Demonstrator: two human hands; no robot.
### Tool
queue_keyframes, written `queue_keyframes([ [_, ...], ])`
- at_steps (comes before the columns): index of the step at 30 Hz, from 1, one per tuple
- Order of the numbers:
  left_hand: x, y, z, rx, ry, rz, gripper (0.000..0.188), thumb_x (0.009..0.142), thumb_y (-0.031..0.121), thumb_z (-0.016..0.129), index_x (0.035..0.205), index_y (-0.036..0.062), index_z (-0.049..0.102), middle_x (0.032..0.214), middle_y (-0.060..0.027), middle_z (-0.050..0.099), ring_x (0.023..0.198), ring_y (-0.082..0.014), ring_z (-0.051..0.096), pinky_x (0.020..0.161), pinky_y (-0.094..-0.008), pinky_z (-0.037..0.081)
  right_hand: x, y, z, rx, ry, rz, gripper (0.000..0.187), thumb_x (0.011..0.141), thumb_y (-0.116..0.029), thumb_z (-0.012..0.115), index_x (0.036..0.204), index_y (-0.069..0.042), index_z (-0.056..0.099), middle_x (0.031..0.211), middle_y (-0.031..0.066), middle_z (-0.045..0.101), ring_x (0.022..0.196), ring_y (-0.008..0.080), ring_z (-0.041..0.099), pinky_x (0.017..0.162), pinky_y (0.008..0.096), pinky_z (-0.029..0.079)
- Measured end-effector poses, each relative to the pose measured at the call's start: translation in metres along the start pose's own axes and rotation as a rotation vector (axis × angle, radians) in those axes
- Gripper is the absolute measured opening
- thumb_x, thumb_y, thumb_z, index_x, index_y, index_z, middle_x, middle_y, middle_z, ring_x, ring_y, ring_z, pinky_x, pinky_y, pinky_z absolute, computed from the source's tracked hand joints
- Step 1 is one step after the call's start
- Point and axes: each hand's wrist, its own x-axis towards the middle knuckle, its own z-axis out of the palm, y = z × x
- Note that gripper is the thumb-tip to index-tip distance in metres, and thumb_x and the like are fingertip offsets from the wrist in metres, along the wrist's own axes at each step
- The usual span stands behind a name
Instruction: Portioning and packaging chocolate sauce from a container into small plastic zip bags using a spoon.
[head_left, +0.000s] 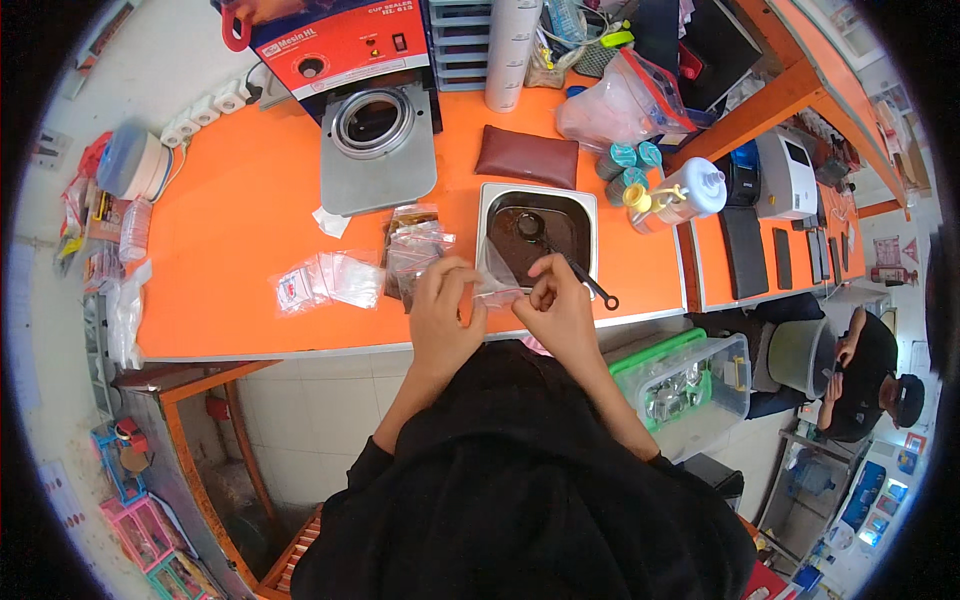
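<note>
the person's bare left hand (445,300) and bare right hand (562,312) met over the near edge of the orange table (220,265), with a small clear plastic bag (497,285) between them, just in front of a rectangular stainless steel tray (540,187). the right hand's fingers were pinched together on the bag's right side; the left hand's fingers were bent at its left side, thumb and forefinger a little apart, and whether they gripped it could not be told. the tray stood close to the table's near edge and held something dark brown; a black plastic scoop with a long handle (530,226) lay in it, its handle reaching out over the tray's right rim. a pile of clear packets with dark contents (415,248) lay just left of the tray, and flat clear packets with white and red print (335,280) lay farther left, near the same edge. a flat reddish-brown pouch (527,157) lay behind the tray, toward the far edge, and a clear bottle with a yellow fitting (680,198) lay tilted near the table's right edge.
</note>
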Motion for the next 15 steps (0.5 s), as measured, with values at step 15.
queue_keyframes([
  [15, -0.007, -0.006, 0.006, -0.46, -0.271, -0.073, 0.052, 0.058, 0.013, 0.075, 0.106, 0.0068, 0.058, 0.097, -0.0053, 0.061, 0.057, -0.0126, 0.053, 0.051, -0.0233, 0.043, 0.002, 0.01, -0.017, 0.412, -0.016, 0.083, 0.03, 0.077, -0.004, 0.064, 0.092, -0.004, 0.038, 0.058, 0.0008, 0.047, 0.056, 0.0102, 0.049, 0.048, 0.0264, 0.037],
])
